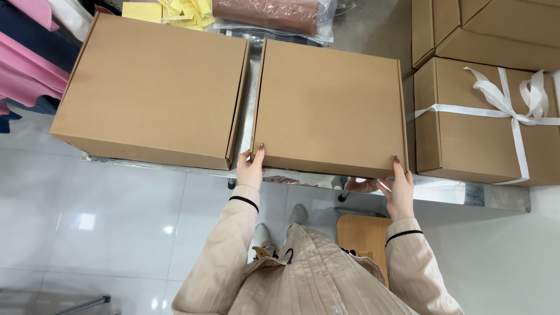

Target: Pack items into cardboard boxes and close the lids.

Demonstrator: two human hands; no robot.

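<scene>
Your left hand (251, 170) and right hand (400, 188) clamp the two near corners of the closed middle cardboard box (329, 108), fingertips on its lid and the rest of each hand below its front edge, so how your thumbs sit is hidden. That box lies flat on the metal table (466, 195), its near edge at the table's edge. Its lid is shut, so you cannot see what it holds.

Just left of it, with a narrow gap, lies a second closed box (153, 87), contents equally hidden. Just right of it stands a ribboned box (484, 125), tied with white ribbon (513, 105) and cut off by the frame. Behind that one, stacked boxes (484, 29) are also cropped. Beyond the middle box lie yellow paper slips (175, 11) and a clear bag with something brown (271, 14), hard to make out. Far to its left hang pink and dark garments (26, 64).
</scene>
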